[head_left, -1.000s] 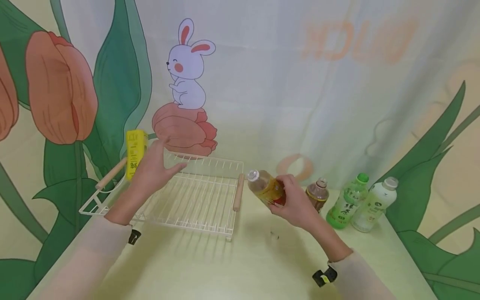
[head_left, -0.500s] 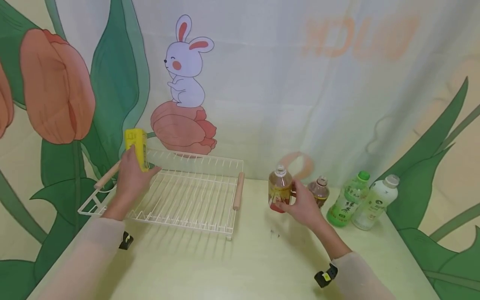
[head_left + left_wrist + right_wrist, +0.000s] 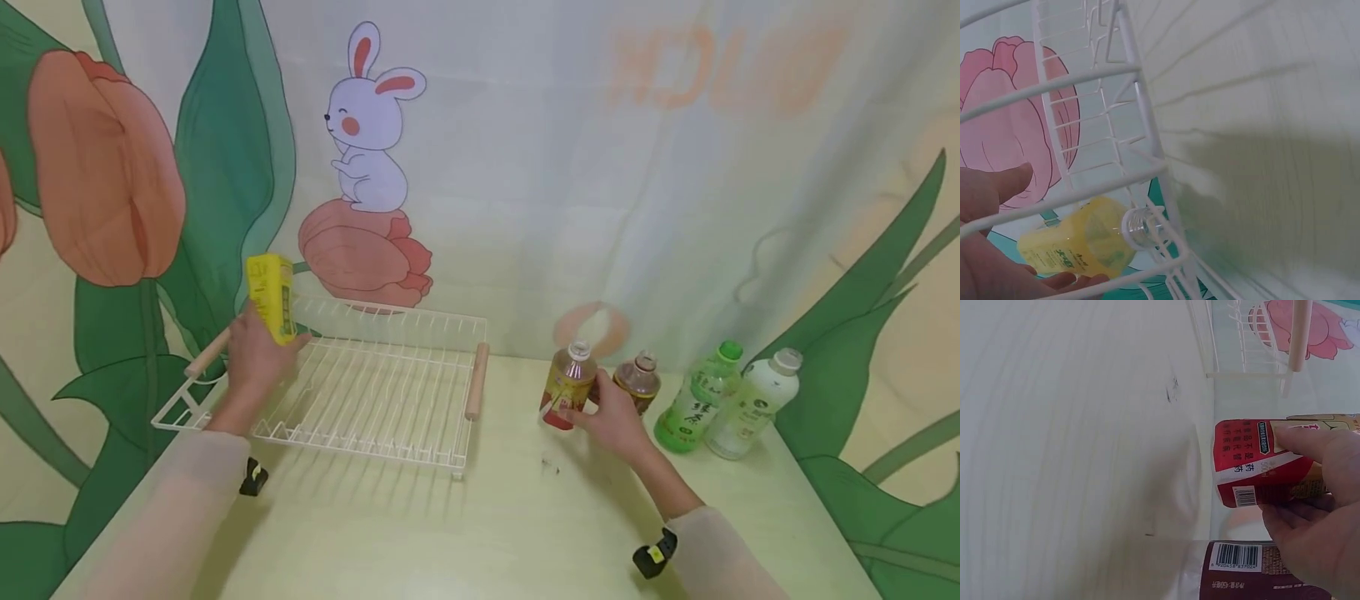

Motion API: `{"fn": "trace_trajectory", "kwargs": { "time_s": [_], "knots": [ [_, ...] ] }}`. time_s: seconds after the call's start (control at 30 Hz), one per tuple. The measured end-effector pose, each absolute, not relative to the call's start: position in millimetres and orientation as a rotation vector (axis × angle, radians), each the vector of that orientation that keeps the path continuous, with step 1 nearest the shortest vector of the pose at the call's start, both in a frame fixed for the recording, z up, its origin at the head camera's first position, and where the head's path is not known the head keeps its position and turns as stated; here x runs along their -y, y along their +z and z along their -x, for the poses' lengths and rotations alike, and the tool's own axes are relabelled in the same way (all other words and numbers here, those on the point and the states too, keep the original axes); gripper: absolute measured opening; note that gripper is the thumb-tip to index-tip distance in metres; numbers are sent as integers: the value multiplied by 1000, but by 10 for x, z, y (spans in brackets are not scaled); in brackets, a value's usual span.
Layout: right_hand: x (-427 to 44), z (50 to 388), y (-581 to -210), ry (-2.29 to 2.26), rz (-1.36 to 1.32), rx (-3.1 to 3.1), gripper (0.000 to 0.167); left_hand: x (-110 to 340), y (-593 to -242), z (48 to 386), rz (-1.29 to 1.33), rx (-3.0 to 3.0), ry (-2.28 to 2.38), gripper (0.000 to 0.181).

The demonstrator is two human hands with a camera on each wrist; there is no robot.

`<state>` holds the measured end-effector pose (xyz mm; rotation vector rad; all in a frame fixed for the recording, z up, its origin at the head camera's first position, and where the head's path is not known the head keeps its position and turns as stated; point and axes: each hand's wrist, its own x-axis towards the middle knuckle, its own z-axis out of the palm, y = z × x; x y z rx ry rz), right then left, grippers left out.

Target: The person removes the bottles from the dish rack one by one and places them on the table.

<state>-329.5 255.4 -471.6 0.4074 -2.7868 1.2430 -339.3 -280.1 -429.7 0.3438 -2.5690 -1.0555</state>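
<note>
In the head view my left hand (image 3: 258, 358) reaches over the white wire rack (image 3: 375, 396) to a yellow-labelled bottle (image 3: 272, 292). That bottle stands neck down and tilted in the rack. The left wrist view shows its clear neck (image 3: 1142, 226) among the wires. My fingers touch the side of the bottle, while the thumb (image 3: 1017, 180) stays apart from it. My right hand (image 3: 615, 421) grips a drink bottle (image 3: 566, 387) with a red and yellow label, upright and just above the table. A maroon-labelled bottle (image 3: 1241, 572) stands close beside it.
A green tea bottle (image 3: 693, 404) and a white-labelled bottle (image 3: 752, 408) stand at the right, beside the maroon-labelled one. Wooden handles (image 3: 477, 382) flank the rack. A printed curtain (image 3: 510, 183) hangs behind the table (image 3: 480, 533). Small dark marks (image 3: 551, 465) lie on the tabletop.
My right hand has turned its bottle from leaning toward the rack to upright and shifted it right. My left hand has come down to the yellow-labelled bottle, which now leans more.
</note>
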Motion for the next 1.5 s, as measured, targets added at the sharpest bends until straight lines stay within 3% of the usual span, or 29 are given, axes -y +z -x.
{"fn": "trace_trajectory", "kwargs": {
  "time_s": [0.87,1.5],
  "knots": [
    [-2644,3320,-4772,1244,-260,2943,76,2956,-4364,3456,-425,2738,-900,83],
    [-2641,3320,-4783,1270,-243,2964,80,2960,-4418,3427,-473,2732,-1027,83]
  ]
}}
